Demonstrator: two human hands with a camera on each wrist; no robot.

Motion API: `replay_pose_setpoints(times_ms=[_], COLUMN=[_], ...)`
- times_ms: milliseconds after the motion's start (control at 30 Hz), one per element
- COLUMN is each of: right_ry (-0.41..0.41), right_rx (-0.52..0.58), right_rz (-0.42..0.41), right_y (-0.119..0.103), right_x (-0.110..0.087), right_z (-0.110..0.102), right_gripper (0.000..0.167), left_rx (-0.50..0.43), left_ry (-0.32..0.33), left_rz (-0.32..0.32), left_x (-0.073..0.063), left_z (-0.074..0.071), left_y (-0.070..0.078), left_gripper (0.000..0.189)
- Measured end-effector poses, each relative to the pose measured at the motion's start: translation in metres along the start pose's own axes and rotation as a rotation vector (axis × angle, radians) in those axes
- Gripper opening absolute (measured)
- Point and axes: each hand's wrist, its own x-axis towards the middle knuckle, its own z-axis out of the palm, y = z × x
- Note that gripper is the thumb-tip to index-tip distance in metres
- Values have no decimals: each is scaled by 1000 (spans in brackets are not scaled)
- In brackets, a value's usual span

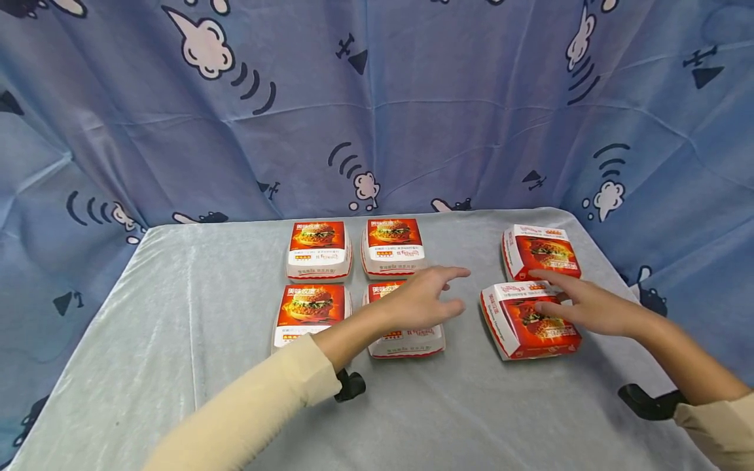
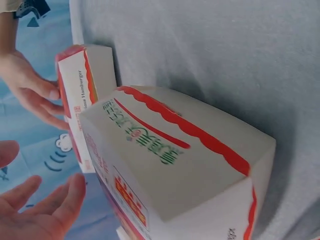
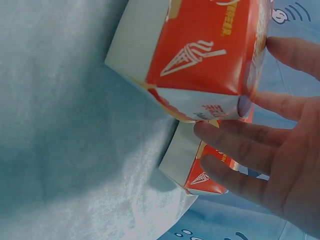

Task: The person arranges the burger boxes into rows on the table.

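Wide grip, glossy card

My right hand [image 1: 592, 309] was spread, fingertips touching the near right box [image 1: 530, 332]: red-and-white printed card, squarish, slant-sided. Just behind sat the far right box [image 1: 538, 252]. My left hand [image 1: 423, 302], wide and holding nothing, hovered near the front centre box [image 1: 408, 343]. Leftward: three matching boxes [image 1: 319, 252]. Beneath: soft grey cloth [image 1: 471, 418]. Behind: creased blue fabric [image 1: 442, 124].
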Motion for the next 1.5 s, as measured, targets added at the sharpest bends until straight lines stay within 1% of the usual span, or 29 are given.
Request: replay_pose_setpoints(times_ms=[233, 433, 733, 967, 1100, 1167, 1300, 1500], right_ry=[6, 17, 28, 22, 17, 18, 27, 26], right_rx=[11, 6, -7, -20, -20, -26, -42, -56], right_rz=[11, 2, -27, -42, -55, -65, -83, -58], right_y=[-2, -10, -21, -26, -28, -29, -30, -32], right_x=[1, 7, 18, 24, 26, 27, 29, 28], right_z=[4, 7, 9, 11, 11, 12, 12, 11], right_gripper=[68, 67, 66, 66, 66, 67, 66, 69], left_rx=[-1, -6, 121, 146, 157, 154, 162, 158], left_ry=[-37, -75, -144, -183, -209, -231, -268, -283], left_rz=[-3, -14, 11, 36, 19, -2, -18, -52], left_x=[6, 13, 19, 23, 23, 23, 22, 20], left_z=[7, 14, 19, 23, 25, 26, 27, 28], left_y=[6, 10, 14, 13, 14, 15, 16, 19], left_gripper=[55, 57, 57, 56, 59, 61, 63, 63])
